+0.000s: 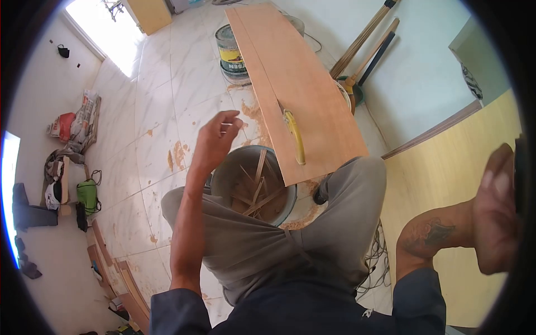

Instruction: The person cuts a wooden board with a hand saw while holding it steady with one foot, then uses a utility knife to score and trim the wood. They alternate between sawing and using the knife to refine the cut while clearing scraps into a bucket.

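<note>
My left hand [218, 139] hovers above a dark bucket [293, 204], its fingers loosely bent and apart, with nothing seen in them. Thin wood strips [258, 187] stick up inside the bucket between my knees. Just right of that hand, a long plywood board [329, 117] slopes away from my knee, marked with a dark lengthwise line. A tool with a curved yellow handle [295, 137], apparently a handsaw, rests at the near end of this line; its blade is mostly hidden. At the far right edge, my right hand [494, 218] is raised, fingers bent against a dark thing [520, 173], mostly cut off.
A paint pail [230, 53] stands under the board's far left side. Brooms [371, 53] lean at the right wall. A pale yellow panel [446, 162] lies to my right, with cables [377, 262] beside it. Sawdust [178, 153] marks the tiles; wood pieces [131, 290] lie left.
</note>
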`<state>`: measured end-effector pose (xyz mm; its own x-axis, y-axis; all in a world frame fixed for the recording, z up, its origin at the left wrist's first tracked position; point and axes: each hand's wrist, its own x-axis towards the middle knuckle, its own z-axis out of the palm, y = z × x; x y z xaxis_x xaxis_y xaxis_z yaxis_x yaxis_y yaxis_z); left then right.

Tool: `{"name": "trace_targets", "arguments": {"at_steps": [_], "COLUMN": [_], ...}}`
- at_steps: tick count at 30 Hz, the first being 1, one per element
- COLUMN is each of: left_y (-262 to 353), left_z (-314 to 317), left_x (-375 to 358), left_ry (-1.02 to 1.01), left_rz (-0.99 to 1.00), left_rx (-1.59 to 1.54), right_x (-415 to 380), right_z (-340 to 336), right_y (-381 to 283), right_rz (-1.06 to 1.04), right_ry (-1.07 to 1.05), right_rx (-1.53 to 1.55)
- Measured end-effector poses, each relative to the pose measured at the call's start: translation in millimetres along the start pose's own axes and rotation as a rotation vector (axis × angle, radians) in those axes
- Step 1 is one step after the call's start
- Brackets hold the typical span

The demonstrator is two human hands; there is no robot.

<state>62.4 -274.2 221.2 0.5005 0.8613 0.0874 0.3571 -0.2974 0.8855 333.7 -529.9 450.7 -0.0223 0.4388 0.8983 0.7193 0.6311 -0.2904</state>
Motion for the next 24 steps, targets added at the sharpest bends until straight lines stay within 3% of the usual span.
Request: {"name": "trace_targets", "arguments": {"at_steps": [2, 4, 6, 8, 11, 16, 24], "left_y": [59, 119, 163, 202, 245, 280, 316], "left_z": [-35, -70, -104, -125, -130, -120, -110], "left_x": [-34, -74, -108, -136, -163, -176, -158], "left_ry": [0.174, 0.336, 0.480, 0.509, 0.465, 0.443, 0.471], "left_rz": [0.160, 0.438, 0.864, 1.185, 1.483, 1.626, 1.683], "left_rx": [-0.263, -0.242, -0.032, 0.096, 0.234, 0.310, 0.341], "right_x": [6, 8, 11, 13, 16, 21, 39], "right_z": [-6, -7, -10, -13, -23, -46, -98], "right_y": [-18, -27, -37, -45, -57, -73, -90], "right_rz": [-0.062, -0.096, -0.125, -0.139, -0.154, -0.178, -0.120], "right_ry": [-0.031, -0.047, -0.052, -0.052, -0.053, -0.026, 0.096], "right_rx": [-0.010, -0.013, -0.009, -0.012, -0.015, -0.065, -0.198]}}
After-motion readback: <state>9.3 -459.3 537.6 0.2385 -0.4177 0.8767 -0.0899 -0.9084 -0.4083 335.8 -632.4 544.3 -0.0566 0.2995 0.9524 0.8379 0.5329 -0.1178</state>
